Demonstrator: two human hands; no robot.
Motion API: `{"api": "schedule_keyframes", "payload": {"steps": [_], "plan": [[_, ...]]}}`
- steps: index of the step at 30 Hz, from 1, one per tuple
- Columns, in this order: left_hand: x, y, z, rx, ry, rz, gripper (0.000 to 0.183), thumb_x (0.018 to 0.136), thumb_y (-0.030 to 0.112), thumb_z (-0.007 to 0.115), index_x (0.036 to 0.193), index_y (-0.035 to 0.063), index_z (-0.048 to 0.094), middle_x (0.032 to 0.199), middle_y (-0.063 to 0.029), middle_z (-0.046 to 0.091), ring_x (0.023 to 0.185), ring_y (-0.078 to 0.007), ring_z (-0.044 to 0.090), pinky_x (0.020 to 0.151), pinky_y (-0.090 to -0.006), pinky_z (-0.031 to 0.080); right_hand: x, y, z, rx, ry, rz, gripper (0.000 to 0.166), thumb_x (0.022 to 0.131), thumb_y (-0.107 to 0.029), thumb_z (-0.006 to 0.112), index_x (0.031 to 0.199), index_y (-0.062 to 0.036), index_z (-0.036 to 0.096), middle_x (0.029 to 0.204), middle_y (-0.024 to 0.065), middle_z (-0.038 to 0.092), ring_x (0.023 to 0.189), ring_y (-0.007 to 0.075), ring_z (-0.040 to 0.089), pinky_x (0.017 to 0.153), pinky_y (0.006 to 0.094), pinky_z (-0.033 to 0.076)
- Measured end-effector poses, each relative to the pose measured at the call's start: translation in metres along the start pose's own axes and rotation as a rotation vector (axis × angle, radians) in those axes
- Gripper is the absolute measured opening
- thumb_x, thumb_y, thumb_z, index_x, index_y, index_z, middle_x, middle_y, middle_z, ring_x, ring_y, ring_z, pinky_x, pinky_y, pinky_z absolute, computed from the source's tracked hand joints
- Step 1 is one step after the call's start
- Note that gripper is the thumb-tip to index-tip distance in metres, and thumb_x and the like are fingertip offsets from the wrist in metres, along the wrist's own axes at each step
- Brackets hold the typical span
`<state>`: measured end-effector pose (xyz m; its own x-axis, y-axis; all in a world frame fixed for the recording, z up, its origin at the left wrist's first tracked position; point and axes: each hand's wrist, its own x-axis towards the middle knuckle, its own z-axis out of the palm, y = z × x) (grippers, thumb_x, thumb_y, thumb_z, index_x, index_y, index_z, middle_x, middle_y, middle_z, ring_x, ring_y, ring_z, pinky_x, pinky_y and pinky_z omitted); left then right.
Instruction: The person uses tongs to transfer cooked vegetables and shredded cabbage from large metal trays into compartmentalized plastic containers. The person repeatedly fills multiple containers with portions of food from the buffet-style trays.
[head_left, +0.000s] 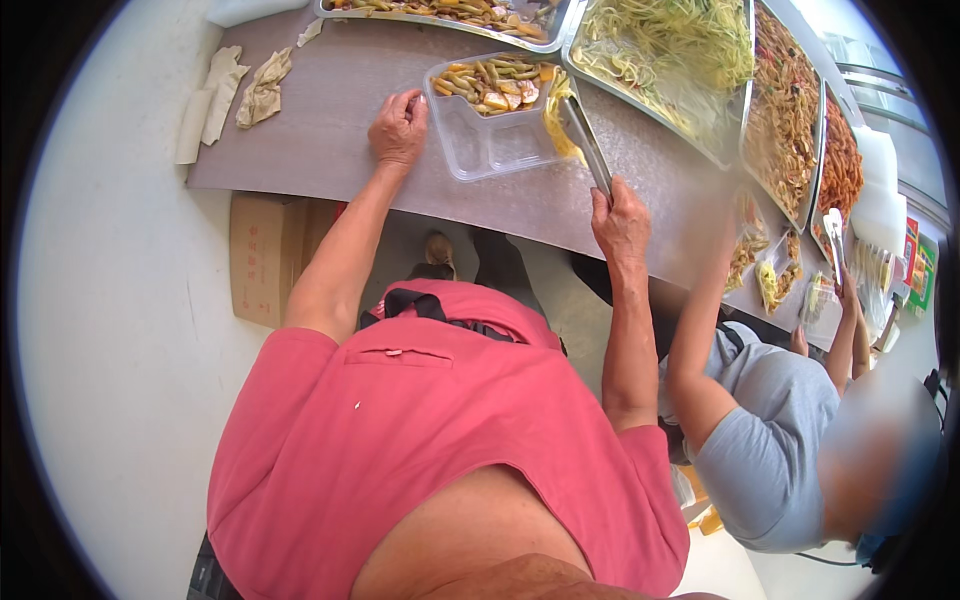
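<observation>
A clear plastic compartment food container (466, 166) lies on the table before me. Its far compartment holds cooked green beans with pieces of meat (491, 86), while two near compartments are bare. My right hand (622, 225) grips metal tongs (591, 146). Pale yellow-green vegetable shreds (556, 112) hang at the tongs' tips, over the container's right side; whether they touch its bottom is hard to tell. Just left of the container, my left hand (399, 129) rests with its fingers curled in, and I see nothing in it.
Metal trays hold beans (450, 9), vegetable shreds (660, 45), brown noodle-like food (784, 112) and reddish shreds (838, 157). At right, a co-worker in a grey shirt (772, 442) reaches over the table. Crumpled paper (264, 86) lies at left; a cardboard box (262, 255) stands below.
</observation>
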<state>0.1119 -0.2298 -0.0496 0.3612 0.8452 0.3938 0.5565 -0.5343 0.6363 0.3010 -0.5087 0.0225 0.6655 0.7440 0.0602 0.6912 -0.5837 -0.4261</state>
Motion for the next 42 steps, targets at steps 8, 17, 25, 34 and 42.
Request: {"api": "schedule_keyframes", "payload": {"steps": [8, 17, 25, 34, 42], "plan": [[0.0, -0.007, 0.002, 0.016, 0.021, 0.034, 0.012, 0.08, 0.015, 0.064, 0.092, 0.0131, 0.067, 0.074, -0.0019, 0.06, 0.059, -0.0159, 0.058, 0.055, -0.0305, 0.048, 0.03, 0.023, -0.011, -0.011, 0.113, 0.101, 0.03, 0.08, -0.025, 0.068, 0.092, -0.003, 0.052, 0.077, 0.0182, 0.061, 0.072, 0.0388, 0.062, 0.062, 0.0488, 0.049], [0.002, -0.006, 0.003, 0.036, -0.002, 0.04, 0.011, 0.083, 0.014, 0.064, 0.093, 0.0107, 0.069, 0.074, -0.0029, 0.06, 0.06, -0.0161, 0.057, 0.057, -0.0303, 0.048, 0.138, 0.055, -0.017, -0.344, 0.051, 0.141, 0.034, 0.083, -0.032, 0.062, 0.095, -0.0009, 0.059, 0.088, 0.0227, 0.066, 0.084, 0.0388, 0.066, 0.074, 0.0478, 0.053], [0.001, -0.001, -0.001, 0.033, -0.005, 0.018, 0.012, 0.082, 0.016, 0.063, 0.093, 0.0124, 0.068, 0.076, -0.0031, 0.061, 0.06, -0.0169, 0.06, 0.057, -0.0307, 0.049, 0.143, 0.077, -0.028, -0.062, 0.056, 0.18, 0.029, 0.082, -0.03, 0.061, 0.09, -0.0028, 0.063, 0.085, 0.0232, 0.065, 0.081, 0.0393, 0.064, 0.074, 0.0464, 0.05], [0.001, 0.0, 0.0, 0.034, -0.025, 0.002, 0.012, 0.083, 0.017, 0.063, 0.093, 0.0123, 0.067, 0.077, -0.0034, 0.062, 0.062, -0.0184, 0.06, 0.057, -0.0323, 0.049, 0.106, 0.06, -0.026, 0.102, 0.17, 0.126, 0.025, 0.081, -0.027, 0.063, 0.081, -0.002, 0.061, 0.071, 0.0216, 0.062, 0.072, 0.0401, 0.062, 0.067, 0.044, 0.048], [0.001, -0.003, 0.001, 0.023, -0.015, 0.026, 0.011, 0.083, 0.019, 0.063, 0.092, 0.0142, 0.068, 0.076, -0.0026, 0.062, 0.062, -0.0178, 0.061, 0.056, -0.0322, 0.049, 0.097, 0.059, -0.019, 0.044, 0.211, 0.105, 0.025, 0.082, -0.027, 0.063, 0.078, -0.0018, 0.06, 0.072, 0.0223, 0.062, 0.071, 0.0412, 0.062, 0.065, 0.0455, 0.048]]}}
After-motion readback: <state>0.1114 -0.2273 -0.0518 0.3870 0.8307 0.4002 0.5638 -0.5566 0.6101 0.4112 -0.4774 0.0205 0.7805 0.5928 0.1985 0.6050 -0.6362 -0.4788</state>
